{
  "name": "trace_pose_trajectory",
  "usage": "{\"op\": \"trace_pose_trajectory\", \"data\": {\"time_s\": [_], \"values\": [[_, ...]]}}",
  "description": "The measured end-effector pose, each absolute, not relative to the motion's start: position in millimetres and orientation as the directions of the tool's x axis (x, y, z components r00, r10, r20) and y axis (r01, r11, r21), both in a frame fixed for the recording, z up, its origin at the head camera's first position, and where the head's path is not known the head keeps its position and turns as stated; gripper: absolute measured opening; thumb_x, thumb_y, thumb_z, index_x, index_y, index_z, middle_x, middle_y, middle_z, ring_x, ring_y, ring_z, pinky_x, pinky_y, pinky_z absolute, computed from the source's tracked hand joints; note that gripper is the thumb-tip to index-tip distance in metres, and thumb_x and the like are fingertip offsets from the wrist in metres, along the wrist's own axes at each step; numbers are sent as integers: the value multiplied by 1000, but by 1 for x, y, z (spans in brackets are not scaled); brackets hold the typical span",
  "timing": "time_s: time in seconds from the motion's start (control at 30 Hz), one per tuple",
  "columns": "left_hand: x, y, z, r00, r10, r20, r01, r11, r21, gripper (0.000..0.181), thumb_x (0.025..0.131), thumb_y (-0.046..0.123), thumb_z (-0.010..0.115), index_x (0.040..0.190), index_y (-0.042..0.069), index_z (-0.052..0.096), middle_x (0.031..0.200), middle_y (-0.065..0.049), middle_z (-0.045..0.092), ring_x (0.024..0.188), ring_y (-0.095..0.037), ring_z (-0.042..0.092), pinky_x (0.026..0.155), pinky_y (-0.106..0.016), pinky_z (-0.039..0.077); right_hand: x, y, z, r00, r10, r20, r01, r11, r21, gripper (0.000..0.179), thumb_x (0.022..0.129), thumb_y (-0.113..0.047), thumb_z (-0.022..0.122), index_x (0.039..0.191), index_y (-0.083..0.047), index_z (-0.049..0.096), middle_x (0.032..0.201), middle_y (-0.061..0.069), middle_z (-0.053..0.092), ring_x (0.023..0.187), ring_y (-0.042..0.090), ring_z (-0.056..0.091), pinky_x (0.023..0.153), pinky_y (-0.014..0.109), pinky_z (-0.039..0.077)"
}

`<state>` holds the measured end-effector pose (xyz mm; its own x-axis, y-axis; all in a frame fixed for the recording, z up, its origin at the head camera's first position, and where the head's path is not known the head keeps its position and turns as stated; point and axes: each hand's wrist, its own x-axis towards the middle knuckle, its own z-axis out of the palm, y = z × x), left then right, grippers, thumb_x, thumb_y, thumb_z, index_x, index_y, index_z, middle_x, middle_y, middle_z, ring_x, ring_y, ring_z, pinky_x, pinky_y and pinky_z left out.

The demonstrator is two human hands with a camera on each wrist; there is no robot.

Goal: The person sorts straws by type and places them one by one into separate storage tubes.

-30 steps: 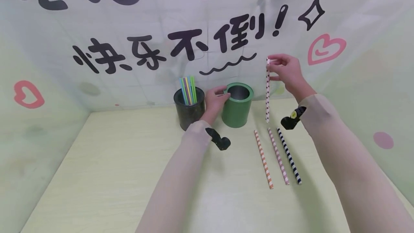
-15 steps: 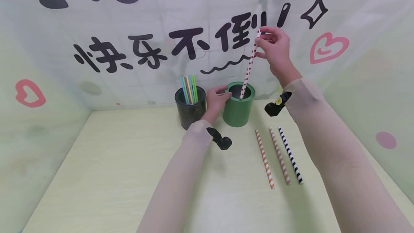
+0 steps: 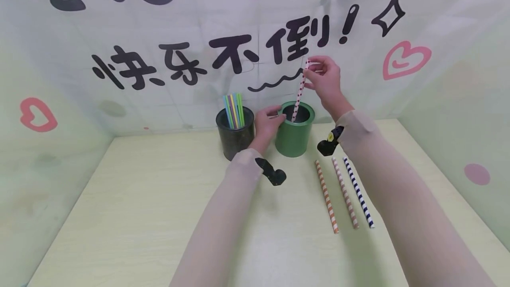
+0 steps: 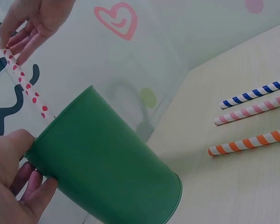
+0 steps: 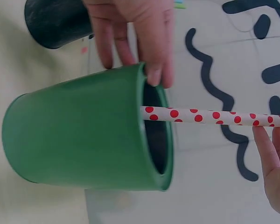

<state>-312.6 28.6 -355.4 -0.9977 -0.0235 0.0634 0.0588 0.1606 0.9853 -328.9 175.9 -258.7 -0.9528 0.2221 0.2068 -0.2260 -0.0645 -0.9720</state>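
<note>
My right hand (image 3: 326, 79) pinches a white paper straw (image 5: 203, 116) with red dots near its upper end. The straw leans a little, its lower end inside the green cup (image 3: 294, 138) and hidden by the wall. On the cup's left side, my left hand (image 3: 266, 128) grips the rim, as the left wrist view (image 4: 18, 179) also shows. To the right on the table lie three striped paper straws: an orange one (image 3: 327, 198), a pink one (image 3: 345, 194) and a dark blue one (image 3: 360, 194).
Left of the green cup stands a black cup (image 3: 235, 143) holding several thin coloured straws (image 3: 234, 112). The pale table (image 3: 151, 207) ends at a printed cloth backdrop (image 3: 167, 110), with side walls at left and right.
My right hand has carried the dotted straw left over the green cup, then lowered its end inside. The left hand has stayed at the rim.
</note>
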Motion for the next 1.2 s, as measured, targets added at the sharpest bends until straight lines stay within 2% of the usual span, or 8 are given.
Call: {"op": "trace_pose_trajectory", "data": {"time_s": [0.3,0.67,0.83,1.2], "values": [[-313,29,-356,-997,-28,73,68,168,983,33,81,7,67,113,4,64,108,-12,63,99,-21,58,77,-25,52,-328,173,-287,-977,148,151,-148,33,-988,31,85,3,59,115,-4,52,92,6,50,79,14,53,71,33,56],[-313,30,-356,-997,-35,66,60,170,984,32,81,8,67,113,4,64,109,-12,63,99,-20,58,79,-24,52,-336,168,-307,-994,57,97,-83,213,-974,32,85,3,60,116,0,52,92,8,51,76,14,52,64,25,56],[-314,30,-355,-998,-29,49,44,164,985,31,82,9,66,113,5,64,111,-11,61,100,-20,57,80,-24,51,-341,165,-313,-998,40,51,-40,240,-970,31,84,5,59,114,-1,52,92,8,52,77,13,54,64,26,56],[-314,30,-357,-997,-34,70,64,145,987,31,81,6,67,112,3,64,109,-14,62,97,-21,60,78,-23,52,-344,160,-319,-996,89,11,12,251,-968,33,84,3,61,116,-2,54,91,7,55,77,15,55,67,30,56]]}}
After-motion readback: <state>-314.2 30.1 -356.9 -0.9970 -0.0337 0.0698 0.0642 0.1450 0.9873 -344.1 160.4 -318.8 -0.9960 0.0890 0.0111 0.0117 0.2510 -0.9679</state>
